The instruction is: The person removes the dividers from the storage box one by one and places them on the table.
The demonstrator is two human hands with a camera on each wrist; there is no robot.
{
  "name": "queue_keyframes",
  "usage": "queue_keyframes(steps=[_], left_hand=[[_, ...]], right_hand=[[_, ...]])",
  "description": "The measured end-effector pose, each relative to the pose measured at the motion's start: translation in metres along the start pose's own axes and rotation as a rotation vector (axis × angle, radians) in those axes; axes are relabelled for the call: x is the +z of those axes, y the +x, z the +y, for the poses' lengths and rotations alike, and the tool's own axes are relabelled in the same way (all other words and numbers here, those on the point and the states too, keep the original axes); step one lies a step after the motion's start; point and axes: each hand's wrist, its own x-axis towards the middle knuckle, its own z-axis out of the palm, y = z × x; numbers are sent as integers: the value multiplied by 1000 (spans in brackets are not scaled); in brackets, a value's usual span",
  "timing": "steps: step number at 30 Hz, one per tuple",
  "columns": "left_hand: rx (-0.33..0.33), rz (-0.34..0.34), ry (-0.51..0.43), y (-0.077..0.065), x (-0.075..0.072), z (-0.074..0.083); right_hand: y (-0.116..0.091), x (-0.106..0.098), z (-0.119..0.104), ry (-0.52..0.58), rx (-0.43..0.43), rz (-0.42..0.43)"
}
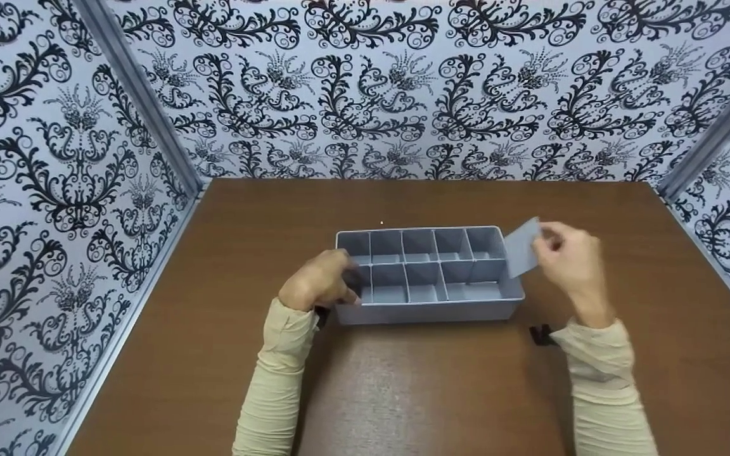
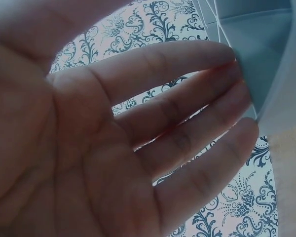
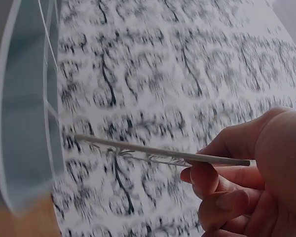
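A grey plastic organizer box (image 1: 428,311) with thin dividers stands on the table, split into two rows of compartments. The front row's right compartment is wider than the others. My right hand (image 1: 573,263) pinches a flat grey divider panel (image 1: 521,248) between thumb and fingers, tilted beside the box's right end. Seen edge-on in the right wrist view, this panel (image 3: 138,147) is apart from the box (image 3: 24,123). At the box's left end is my left hand (image 1: 319,280); in the left wrist view its nearly straight fingers (image 2: 187,103) touch the box wall (image 2: 266,54).
The brown wooden table (image 1: 263,209) carries the box near its middle. Patterned panels (image 1: 371,95) with black scrolls enclose it at the back and sides. Grey metal posts (image 1: 143,95) stand at the corners. A black wrist mount (image 1: 541,335) sits by the right sleeve.
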Motion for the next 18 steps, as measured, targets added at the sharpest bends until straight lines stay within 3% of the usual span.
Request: queue_keyframes(steps=[4,8,18], left_hand=[[-4,3,-2,0,-1,0],[-11,4,5,-1,-2,1],[-13,28,-15,-1,-1,1]], right_hand=[[11,-19,22,-30,51,21],[17,-25,45,-54,106,-23],[22,1,101,-39,203,-203]])
